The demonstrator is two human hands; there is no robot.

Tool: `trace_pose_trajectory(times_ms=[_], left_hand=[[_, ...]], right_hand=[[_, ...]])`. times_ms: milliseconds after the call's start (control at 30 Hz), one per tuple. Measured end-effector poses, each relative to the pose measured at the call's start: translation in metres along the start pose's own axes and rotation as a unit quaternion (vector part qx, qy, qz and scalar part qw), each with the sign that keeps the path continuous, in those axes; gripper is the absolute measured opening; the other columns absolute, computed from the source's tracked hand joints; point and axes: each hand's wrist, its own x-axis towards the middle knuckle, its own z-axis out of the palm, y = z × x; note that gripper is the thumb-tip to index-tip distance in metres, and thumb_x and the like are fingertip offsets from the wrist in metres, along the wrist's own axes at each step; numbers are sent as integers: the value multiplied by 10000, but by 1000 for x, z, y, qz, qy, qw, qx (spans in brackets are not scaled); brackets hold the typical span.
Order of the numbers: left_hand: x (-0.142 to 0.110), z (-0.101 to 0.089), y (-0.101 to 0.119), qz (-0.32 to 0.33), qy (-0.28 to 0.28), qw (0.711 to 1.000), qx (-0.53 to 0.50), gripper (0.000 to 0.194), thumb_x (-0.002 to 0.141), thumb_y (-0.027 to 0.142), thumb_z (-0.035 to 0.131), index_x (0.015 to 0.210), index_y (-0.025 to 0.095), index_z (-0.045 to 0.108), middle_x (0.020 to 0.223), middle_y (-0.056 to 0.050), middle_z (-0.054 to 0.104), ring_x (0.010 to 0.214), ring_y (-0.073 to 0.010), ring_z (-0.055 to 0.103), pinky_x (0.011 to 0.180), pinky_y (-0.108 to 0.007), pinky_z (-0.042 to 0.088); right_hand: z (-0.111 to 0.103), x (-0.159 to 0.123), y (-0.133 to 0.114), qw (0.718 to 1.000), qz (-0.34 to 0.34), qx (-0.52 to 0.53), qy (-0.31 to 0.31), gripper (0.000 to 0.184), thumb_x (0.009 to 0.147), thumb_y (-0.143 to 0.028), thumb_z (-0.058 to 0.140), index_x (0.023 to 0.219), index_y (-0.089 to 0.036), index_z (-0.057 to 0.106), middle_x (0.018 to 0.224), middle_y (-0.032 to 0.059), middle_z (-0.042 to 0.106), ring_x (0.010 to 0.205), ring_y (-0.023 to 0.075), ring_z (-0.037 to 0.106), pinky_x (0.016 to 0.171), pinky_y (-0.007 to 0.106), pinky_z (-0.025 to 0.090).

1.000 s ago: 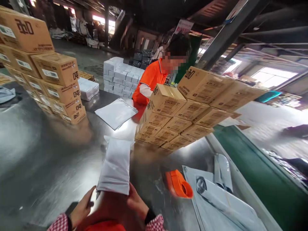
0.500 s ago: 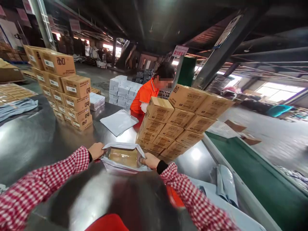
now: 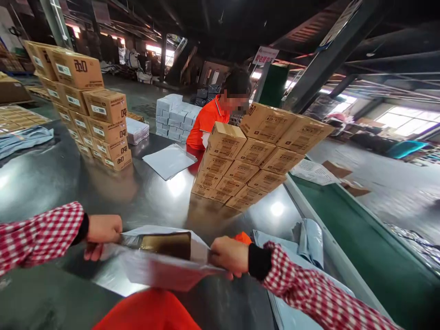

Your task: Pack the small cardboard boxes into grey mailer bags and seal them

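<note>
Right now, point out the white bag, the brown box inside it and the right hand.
White bag [image 3: 168,271], head view: on its near wall.
Brown box [image 3: 167,244], head view: on its exposed surface.
Right hand [image 3: 229,253], head view: on the back of the hand.

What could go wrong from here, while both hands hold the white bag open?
The white bag is stretched between the left hand and the right hand, so its edge might tear if pulled too hard.
The brown box sits in the open mouth; if one grip slips, it could slide out.
The orange object shows just beyond the right hand and might get bumped.
</note>
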Motion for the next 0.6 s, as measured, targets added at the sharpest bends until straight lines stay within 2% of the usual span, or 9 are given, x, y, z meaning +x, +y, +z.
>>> trace_pose_trajectory(times_ms=[33, 100, 167, 233, 300, 367, 467, 533, 600], left_hand=[[-10, -14, -3, -18, 24, 999, 23, 208, 723, 258, 494, 577, 175, 617, 489, -68, 619, 399, -201, 554, 436, -320, 477], [-29, -37, -14, 13, 160, 979, 126, 242, 719, 257, 521, 830, 148, 707, 599, -62, 690, 553, -237, 649, 607, -376, 551], [-43, -47, -30, 95, 283, 929, 218, 569, 663, 254, 617, 1214, 117, 663, 951, -106, 771, 900, -304, 707, 875, -454, 538], [-45, -40, -44, 209, 332, 893, 219, 919, 627, 271, 709, 1497, 175, 428, 1410, -125, 606, 1256, -354, 571, 1072, -474, 431], [-35, -23, -47, 306, 311, 882, 179, 1065, 665, 320, 754, 1588, 265, 226, 1633, -94, 329, 1441, -364, 377, 1160, -466, 348], [-16, -3, -40, 375, 267, 873, 161, 1111, 707, 366, 775, 1607, 298, 127, 1687, -82, 169, 1511, -362, 243, 1208, -486, 279], [18, 15, -15, 420, 229, 867, 141, 1174, 702, 404, 811, 1611, 283, 78, 1694, -108, 100, 1538, -351, 161, 1241, -535, 199], [36, 17, 1, 447, 210, 861, 125, 1102, 706, 427, 812, 1594, 274, 178, 1690, -119, 126, 1536, -333, 184, 1245, -523, 205], [49, 14, 12, 474, 172, 854, 133, 788, 734, 417, 790, 1438, 248, 480, 1662, -113, 250, 1517, -320, 256, 1231, -470, 265]], right_hand=[[-4, -2, 1, 1000, -4, -3, -5, 321, 845, -145, 427, 640, -157, 674, 505, 26, 655, 436, 135, 582, 478, 222, 428], [-12, -3, 11, 1000, -18, 5, -16, 299, 825, -123, 444, 646, -157, 682, 499, 0, 637, 384, 102, 516, 468, 208, 408], [-21, -1, 34, 998, -38, 49, -23, 266, 802, -103, 475, 736, -152, 728, 553, -10, 659, 388, 84, 518, 485, 197, 415], [-31, 3, 65, 987, -46, 156, -6, 278, 798, -143, 531, 958, -147, 758, 694, 14, 722, 451, 97, 588, 517, 205, 453], [-39, 9, 93, 958, -54, 278, 53, 471, 779, -230, 609, 1235, -133, 674, 962, 90, 762, 650, 144, 701, 618, 241, 527], [-40, 17, 104, 928, -66, 347, 114, 719, 742, -287, 668, 1422, -112, 517, 1278, 183, 671, 1012, 200, 720, 832, 297, 556], [-22, 37, 80, 931, -124, 310, 149, 957, 703, -323, 743, 1539, -91, 339, 1564, 239, 398, 1432, 261, 437, 1112, 384, 415], [-1, 52, 50, 942, -164, 213, 200, 1044, 648, -290, 811, 1551, -90, 328, 1598, 233, 339, 1482, 309, 345, 1184, 436, 329], [18, 64, 23, 949, -168, 115, 243, 790, 740, -191, 720, 1486, -117, 470, 1501, 199, 509, 1393, 314, 484, 1164, 435, 370]])
